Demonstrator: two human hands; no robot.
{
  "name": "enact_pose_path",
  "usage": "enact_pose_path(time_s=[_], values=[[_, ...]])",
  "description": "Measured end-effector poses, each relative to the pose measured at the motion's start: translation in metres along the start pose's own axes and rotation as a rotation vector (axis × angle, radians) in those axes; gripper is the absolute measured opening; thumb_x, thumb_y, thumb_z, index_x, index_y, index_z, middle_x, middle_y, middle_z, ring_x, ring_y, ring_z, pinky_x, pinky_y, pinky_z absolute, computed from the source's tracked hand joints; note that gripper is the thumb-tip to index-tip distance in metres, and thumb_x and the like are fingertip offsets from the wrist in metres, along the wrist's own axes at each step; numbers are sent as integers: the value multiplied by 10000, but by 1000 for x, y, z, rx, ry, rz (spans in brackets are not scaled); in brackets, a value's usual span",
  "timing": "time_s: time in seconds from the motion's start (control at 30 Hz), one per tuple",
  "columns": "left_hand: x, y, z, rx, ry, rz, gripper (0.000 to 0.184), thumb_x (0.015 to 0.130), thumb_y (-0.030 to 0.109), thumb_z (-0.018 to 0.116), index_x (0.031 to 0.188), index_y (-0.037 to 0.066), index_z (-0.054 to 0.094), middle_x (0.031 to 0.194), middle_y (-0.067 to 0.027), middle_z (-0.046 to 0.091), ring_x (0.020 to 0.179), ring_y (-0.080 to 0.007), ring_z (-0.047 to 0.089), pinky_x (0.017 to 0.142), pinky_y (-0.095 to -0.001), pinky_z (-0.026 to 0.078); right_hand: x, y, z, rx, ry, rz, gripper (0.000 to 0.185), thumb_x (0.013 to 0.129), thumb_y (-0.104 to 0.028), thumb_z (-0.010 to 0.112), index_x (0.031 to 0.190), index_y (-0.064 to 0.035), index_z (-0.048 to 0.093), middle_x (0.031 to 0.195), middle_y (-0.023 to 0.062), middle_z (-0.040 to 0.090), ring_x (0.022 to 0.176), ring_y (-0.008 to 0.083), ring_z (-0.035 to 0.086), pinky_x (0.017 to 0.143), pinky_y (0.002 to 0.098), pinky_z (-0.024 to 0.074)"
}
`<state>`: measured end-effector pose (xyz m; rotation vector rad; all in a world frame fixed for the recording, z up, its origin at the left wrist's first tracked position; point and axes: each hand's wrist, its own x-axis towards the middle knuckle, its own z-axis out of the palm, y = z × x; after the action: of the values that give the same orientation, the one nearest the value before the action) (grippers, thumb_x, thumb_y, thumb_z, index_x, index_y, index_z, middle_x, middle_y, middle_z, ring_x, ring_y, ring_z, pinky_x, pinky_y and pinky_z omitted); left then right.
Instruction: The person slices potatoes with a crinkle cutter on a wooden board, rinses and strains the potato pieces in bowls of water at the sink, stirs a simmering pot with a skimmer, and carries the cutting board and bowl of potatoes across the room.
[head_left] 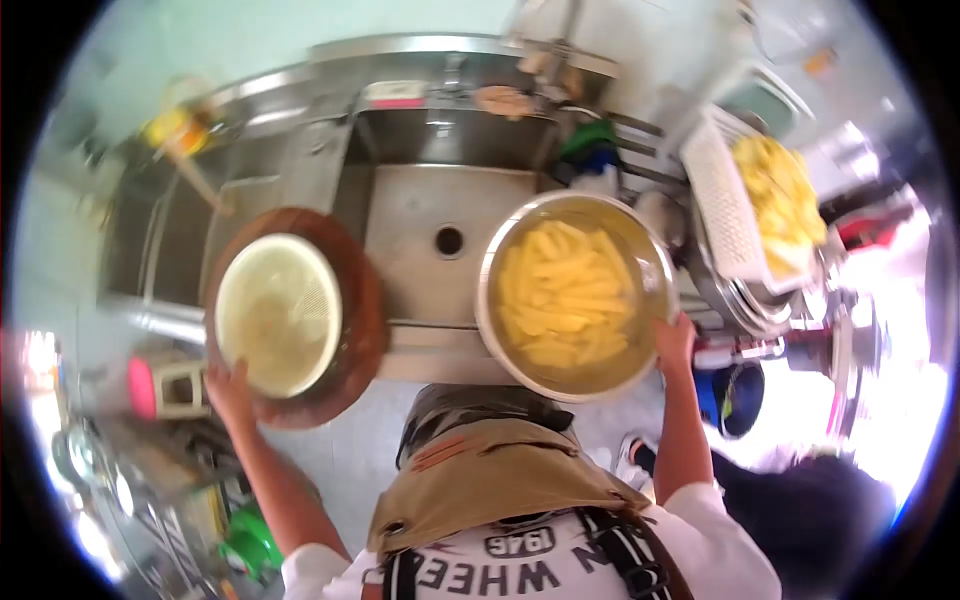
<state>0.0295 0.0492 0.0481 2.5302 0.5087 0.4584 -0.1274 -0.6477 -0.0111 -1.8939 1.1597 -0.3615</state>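
Note:
My left hand (230, 392) is closed on the near-left rim of a cream plastic colander (322, 350), which rests over a round brown wooden board (362, 350). The inside of the colander looks nearly bare. At the right, my right hand (675, 342) grips the rim of a wide metal bowl (655, 265). Thick yellow sticks (565, 290), which look like cut potato, lie in the bowl, apparently in water. The bowl overlaps the right front corner of a steel sink (410, 230), whose drain hole shows. My fingertips are partly hidden by the rims.
A white perforated basket (722, 200) of yellow pieces (778, 195) stands at the right on stacked metal pans. A tap (452, 75) rises behind the sink. A pink-topped stool (143, 388) is at the left. Another person's dark clothing (810, 520) shows at lower right.

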Motion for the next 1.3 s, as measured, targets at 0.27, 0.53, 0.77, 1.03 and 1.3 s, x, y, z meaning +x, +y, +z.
enact_pose_path(time_s=[0.27,0.53,0.77,1.03,1.3], values=[[-30,112,37,-519,-304,-91,431,733,11,517,1153,-84,531,1037,-141,612,909,-247,606,793,-340,479,14,-17,-19,20,-472,216,189,654,8,597,841,-1,625,713,99,601,613,235,578,502,336,426],[-23,252,151,-261,-222,255,483,728,-19,508,1208,-70,494,1055,-288,605,1013,-396,605,855,-361,470,45,44,-21,116,-780,96,307,514,53,642,787,-84,618,844,147,635,822,370,594,703,378,487],[-46,268,226,-530,-684,-195,489,719,-39,519,1208,-31,516,1030,-184,633,896,-251,625,783,-342,493,32,33,-23,169,-684,119,270,623,5,639,882,-71,653,854,134,641,809,316,604,731,360,484],[-86,204,309,-820,-930,-385,527,709,-83,471,1224,12,532,1058,-146,624,899,-240,602,777,-349,491,17,-97,-25,250,-569,372,249,744,12,525,966,78,618,878,110,636,766,200,606,677,309,481],[-102,199,315,-737,-882,-362,439,755,-67,467,1164,29,594,1021,-110,653,891,-212,615,787,-320,482,19,-197,9,93,-518,418,303,692,71,545,991,97,587,914,173,626,799,280,637,698,369,530]])
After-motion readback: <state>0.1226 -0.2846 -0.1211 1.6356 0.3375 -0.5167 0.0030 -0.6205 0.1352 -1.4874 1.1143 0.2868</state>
